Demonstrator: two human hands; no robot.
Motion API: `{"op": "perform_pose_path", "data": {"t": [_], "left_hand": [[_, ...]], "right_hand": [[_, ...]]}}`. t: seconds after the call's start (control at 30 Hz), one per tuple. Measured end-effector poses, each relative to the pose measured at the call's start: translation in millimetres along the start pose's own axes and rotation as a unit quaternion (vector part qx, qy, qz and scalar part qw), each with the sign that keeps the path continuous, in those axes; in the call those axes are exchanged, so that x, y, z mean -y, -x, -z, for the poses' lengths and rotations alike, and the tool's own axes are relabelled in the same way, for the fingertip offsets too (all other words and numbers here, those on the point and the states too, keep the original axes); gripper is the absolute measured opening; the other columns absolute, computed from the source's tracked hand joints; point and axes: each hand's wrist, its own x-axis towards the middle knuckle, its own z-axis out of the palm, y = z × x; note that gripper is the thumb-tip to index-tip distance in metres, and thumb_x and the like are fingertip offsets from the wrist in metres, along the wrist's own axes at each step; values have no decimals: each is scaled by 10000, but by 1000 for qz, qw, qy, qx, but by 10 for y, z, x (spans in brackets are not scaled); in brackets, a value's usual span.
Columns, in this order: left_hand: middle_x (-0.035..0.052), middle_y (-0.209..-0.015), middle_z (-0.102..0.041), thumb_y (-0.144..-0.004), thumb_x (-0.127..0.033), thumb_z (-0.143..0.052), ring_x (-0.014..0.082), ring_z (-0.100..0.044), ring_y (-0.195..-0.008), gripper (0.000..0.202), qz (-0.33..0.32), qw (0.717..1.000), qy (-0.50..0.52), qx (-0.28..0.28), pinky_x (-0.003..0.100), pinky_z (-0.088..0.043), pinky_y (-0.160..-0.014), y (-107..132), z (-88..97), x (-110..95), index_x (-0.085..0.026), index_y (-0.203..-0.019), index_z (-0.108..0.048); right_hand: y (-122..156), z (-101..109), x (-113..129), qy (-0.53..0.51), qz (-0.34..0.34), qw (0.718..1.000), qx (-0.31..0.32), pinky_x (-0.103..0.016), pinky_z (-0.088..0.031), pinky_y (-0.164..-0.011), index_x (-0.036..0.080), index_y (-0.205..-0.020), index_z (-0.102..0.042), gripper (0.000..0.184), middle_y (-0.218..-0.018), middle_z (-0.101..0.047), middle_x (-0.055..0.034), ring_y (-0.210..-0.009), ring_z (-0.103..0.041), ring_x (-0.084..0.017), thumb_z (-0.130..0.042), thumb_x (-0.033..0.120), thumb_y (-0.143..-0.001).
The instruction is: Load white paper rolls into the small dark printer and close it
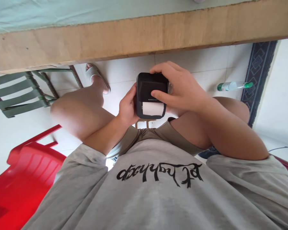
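Note:
A small black label printer (151, 87) with rounded corners is held above my lap. White paper (153, 109) shows at its near end, with small light lettering just above the paper. My left hand (129, 107) grips the printer along its left side, the thumb on the edge and the other fingers hidden beneath. From the right, my right hand (177, 84) is closed over it. Its thumb lies on the black top face, and its fingers curl over the far right corner.
A table with a wooden edge (124, 36) and a pale green cloth (50, 12) spans the far side. A red plastic chair (36, 179) is at left, near a green slatted chair (16, 91). A plastic bottle (232, 86) lies on the floor at right.

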Motion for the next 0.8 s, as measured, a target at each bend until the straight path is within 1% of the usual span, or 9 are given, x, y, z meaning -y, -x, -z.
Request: {"op": "perform_pose_path", "data": {"t": [0.1, 0.17, 0.3, 0.4, 0.57, 0.7, 0.8], "left_hand": [[69, -1124, -831, -960, -697, -677, 357, -745, -1375, 494, -7, 1000, -19, 3, 505, -696, -1063, -10, 20, 22, -229, -1106, -735], [68, -1113, -824, -952, -712, -682, 357, -739, -1380, 506, -16, 999, -32, -2, 508, -696, -1063, -16, 32, 31, -234, -1106, -736], [63, -1096, -817, -945, -706, -695, 343, -734, -1376, 486, -26, 999, -44, -4, 500, -692, -1072, -24, 50, 31, -243, -1086, -741], [69, -1074, -818, -936, -715, -706, 336, -737, -1365, 488, -32, 998, -46, 2, 488, -691, -1074, -30, 69, 30, -243, -1055, -744], [59, -996, -796, -904, -705, -762, 335, -741, -1332, 474, -60, 997, -53, -11, 461, -683, -1050, -39, 104, 45, -246, -1023, -756], [48, -942, -762, -924, -641, -768, 326, -742, -1295, 405, -62, 996, -57, -9, 456, -675, -1028, -33, 93, 34, -239, -956, -737], [51, -979, -762, -960, -540, -732, 321, -730, -1307, 309, -39, 999, -36, -1, 474, -663, -1063, -28, 48, 10, -231, -949, -718]], "right_hand": [[19, 8, 9, -2, 19, 1000, 4, -360, -618, -1046, 248, -1518, -565, 614, -1462, -653, -104, -1306, -649, -208, -614, 505, -963], [25, 5, 4, -1, 22, 1000, 8, -364, -617, -1058, 236, -1554, -541, 657, -1501, -633, -109, -1328, -648, -214, -620, 488, -953], [28, -6, -34, 15, 50, 998, 28, -374, -610, -1047, 191, -1617, -485, 791, -1560, -583, -141, -1376, -638, -254, -670, 483, -905], [35, -7, -69, 22, 67, 997, 38, -357, -602, -1036, 203, -1648, -447, 847, -1590, -556, -143, -1389, -627, -258, -697, 499, -895], [54, 0, -91, 22, 73, 996, 50, -345, -595, -1014, 223, -1678, -405, 899, -1609, -534, -141, -1374, -624, -256, -723, 488, -880], [65, 6, -67, 21, 65, 996, 63, -348, -600, -984, 219, -1698, -379, 937, -1604, -534, -153, -1354, -633, -257, -723, 525, -883], [97, 40, 2, 44, 52, 996, 61, -362, -611, -956, 239, -1681, -411, 901, -1624, -523, -149, -1352, -651, -260, -717, 519, -881]]}}
